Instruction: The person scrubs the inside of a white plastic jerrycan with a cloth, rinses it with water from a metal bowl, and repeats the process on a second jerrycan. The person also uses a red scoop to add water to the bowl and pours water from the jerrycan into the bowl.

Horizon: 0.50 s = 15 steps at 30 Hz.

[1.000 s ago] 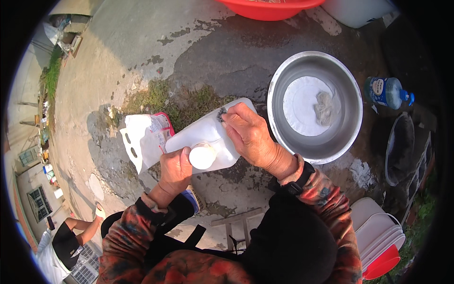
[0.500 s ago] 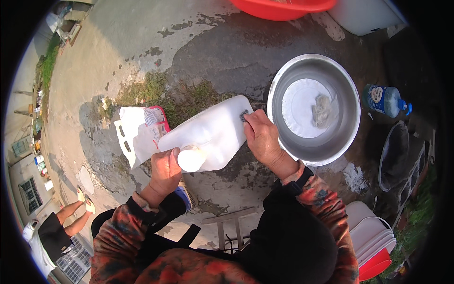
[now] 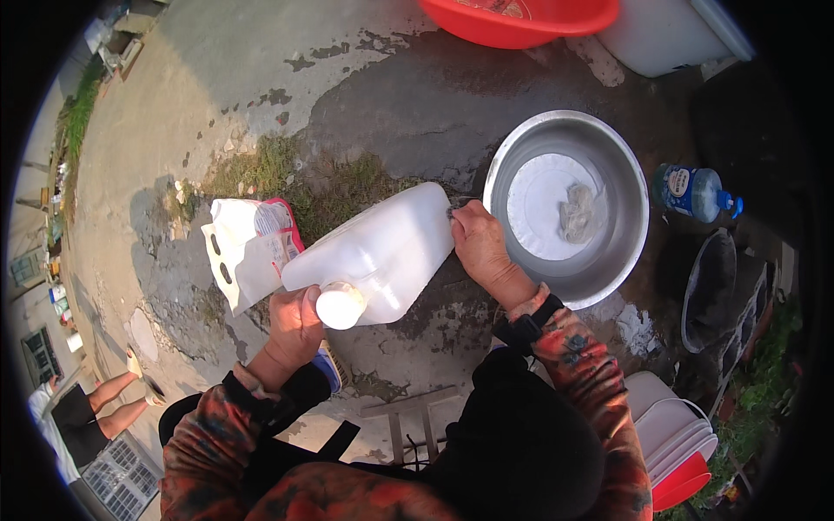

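Note:
A white plastic jug (image 3: pixel 391 252) lies tilted across the space in front of me, its round white cap (image 3: pixel 340 306) toward my left. My left hand (image 3: pixel 294 328) is closed on the jug beside the cap, thumb against it; the other fingers are partly hidden. At the jug's far right end, my right hand (image 3: pixel 483 252) pinches a dark grey scouring pad (image 3: pixel 453 211) against its side. Most of the pad is covered by the fingers. A metal basin (image 3: pixel 638 234) stands just right of that hand, holding water and a crumpled, pale, see-through clump (image 3: pixel 577 214).
Left of the jug lies a white and pink plastic bag (image 3: pixel 252 247). A blue pump bottle (image 3: pixel 693 193) lies right of the basin, near a dark bucket (image 3: pixel 710 291). A red tub (image 3: pixel 521 22) stands at the far edge. Another person's legs (image 3: pixel 117 404) show at lower left.
The right hand and pad have shifted slightly along the jug's end, staying against it. The whole view has moved a little. At lower left the other person's feet have changed position.

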### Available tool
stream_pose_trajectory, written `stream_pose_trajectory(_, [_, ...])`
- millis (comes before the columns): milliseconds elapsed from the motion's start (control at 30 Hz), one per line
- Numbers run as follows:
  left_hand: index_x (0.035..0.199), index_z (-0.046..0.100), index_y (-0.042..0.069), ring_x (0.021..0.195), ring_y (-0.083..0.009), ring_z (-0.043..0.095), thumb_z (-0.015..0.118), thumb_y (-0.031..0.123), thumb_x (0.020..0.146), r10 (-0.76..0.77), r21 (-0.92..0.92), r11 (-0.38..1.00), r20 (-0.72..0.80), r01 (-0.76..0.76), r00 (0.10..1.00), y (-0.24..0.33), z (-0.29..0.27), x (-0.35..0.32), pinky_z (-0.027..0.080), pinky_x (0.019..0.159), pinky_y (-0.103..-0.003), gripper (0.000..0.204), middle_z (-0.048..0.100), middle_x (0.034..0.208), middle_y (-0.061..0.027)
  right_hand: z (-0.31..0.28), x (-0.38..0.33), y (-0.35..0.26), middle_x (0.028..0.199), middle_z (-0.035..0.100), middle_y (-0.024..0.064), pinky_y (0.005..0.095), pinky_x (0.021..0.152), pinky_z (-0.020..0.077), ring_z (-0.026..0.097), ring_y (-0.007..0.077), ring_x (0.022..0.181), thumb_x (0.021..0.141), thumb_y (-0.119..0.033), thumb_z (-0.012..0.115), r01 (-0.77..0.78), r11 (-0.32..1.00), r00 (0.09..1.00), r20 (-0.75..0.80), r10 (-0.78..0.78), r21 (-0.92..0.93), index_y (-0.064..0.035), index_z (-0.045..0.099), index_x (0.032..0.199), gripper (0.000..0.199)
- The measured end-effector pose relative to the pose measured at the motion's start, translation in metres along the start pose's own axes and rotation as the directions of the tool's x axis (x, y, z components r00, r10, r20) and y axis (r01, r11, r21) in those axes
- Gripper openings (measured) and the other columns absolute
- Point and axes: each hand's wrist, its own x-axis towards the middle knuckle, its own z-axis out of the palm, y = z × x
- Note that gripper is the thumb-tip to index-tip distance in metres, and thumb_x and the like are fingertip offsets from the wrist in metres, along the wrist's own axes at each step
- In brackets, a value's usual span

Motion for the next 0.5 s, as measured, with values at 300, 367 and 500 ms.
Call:
stream_pose_trajectory(300, [0.081, 0.064, -0.003, 0.064, -0.0356, 0.066, 0.04, 0.016, 0.105, -0.048, -0.056, 0.997, 0.025, 0.05, 0.999, -0.001, -0.004, -0.002, 0.05, 0.062, -0.041, 0.039, 0.065, 0.071, -0.0195, 0.02, 0.01, 0.021, 0.098, 0.064, 0.0165, 0.0437, 0.077, 0.056, 0.067, 0.0363, 0.09, 0.085, 0.0, 0.064, 0.126, 0.992, 0.99, 0.057, -0.125, -0.004, 0.0009, 0.068, 0.102, 0.017])
stream_pose_trajectory(367, [0.082, 0.066, -0.004, 0.065, -0.0357, 0.066, 0.04, 0.016, 0.104, -0.027, -0.025, 0.999, 0.006, 0.027, 1.0, -0.001, -0.004, -0.002, 0.051, 0.063, -0.041, 0.04, 0.066, 0.073, -0.0197, 0.026, 0.014, 0.02, 0.093, 0.059, 0.0164, 0.0438, 0.08, 0.0554, 0.063, 0.0362, 0.091, 0.079, 0.001, 0.065, 0.23, 0.973, 0.972, -0.059, -0.228, 0.033, 0.0008, 0.063, 0.095, 0.016])
stream_pose_trajectory(500, [0.085, 0.068, -0.005, 0.067, -0.0354, 0.068, 0.04, 0.017, 0.104, -0.034, -0.042, 0.998, 0.017, 0.035, 0.999, -0.008, -0.005, -0.001, 0.053, 0.066, -0.04, 0.04, 0.068, 0.076, -0.0201, 0.025, 0.023, 0.029, 0.091, 0.063, 0.0184, 0.0437, 0.077, 0.057, 0.067, 0.0374, 0.084, 0.08, 0.002, 0.064, 0.131, 0.986, 0.984, 0.134, -0.118, -0.098, 0.0019, 0.063, 0.086, 0.007])
